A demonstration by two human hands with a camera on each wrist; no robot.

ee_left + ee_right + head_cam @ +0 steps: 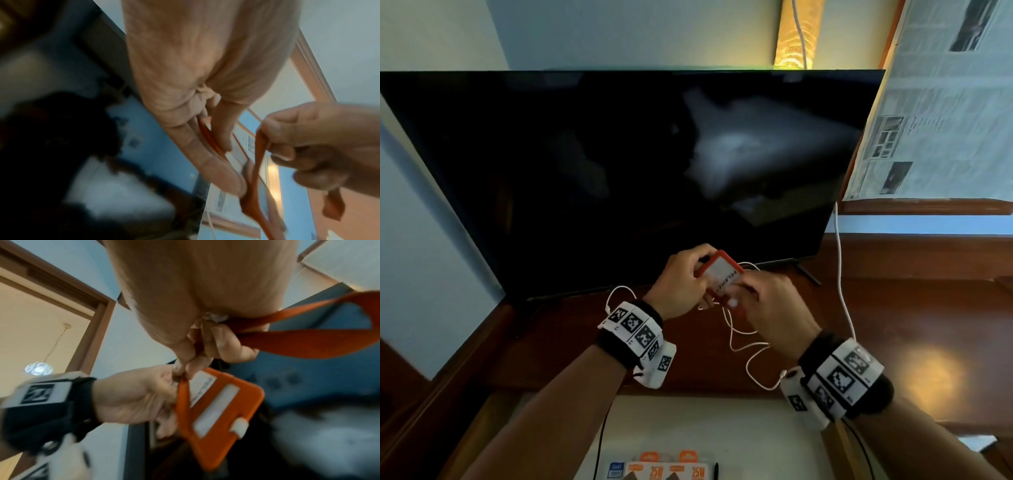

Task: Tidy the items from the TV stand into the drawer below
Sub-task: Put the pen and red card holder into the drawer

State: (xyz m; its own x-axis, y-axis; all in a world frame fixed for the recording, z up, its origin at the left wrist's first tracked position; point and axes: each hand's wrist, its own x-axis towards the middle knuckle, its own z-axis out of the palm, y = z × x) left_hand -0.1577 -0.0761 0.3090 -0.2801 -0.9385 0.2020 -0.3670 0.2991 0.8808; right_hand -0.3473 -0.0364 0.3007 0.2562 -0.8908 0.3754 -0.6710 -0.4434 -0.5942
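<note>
Above the wooden TV stand [914, 308] I hold an orange badge holder [722, 274] with a white card in it. My left hand [693, 274] grips its left edge, thumb on the front. My right hand [748, 296] pinches the orange strap at the holder's lower corner. In the right wrist view the strap [298, 340] loops out from the right hand [197, 308] while the left hand [135, 394] clasps the holder [224, 412]. The left wrist view shows the left hand's fingers [205, 155] on the holder's orange edge [208, 139], and the strap [257, 168] hanging from the right hand [320, 146].
A large dark TV [619, 164] stands at the back of the stand. A white cable [739, 342] lies coiled on the wood under my hands and runs up behind the TV. Below, the open drawer [705, 428] holds orange charger packets [671, 471] and a dark pen.
</note>
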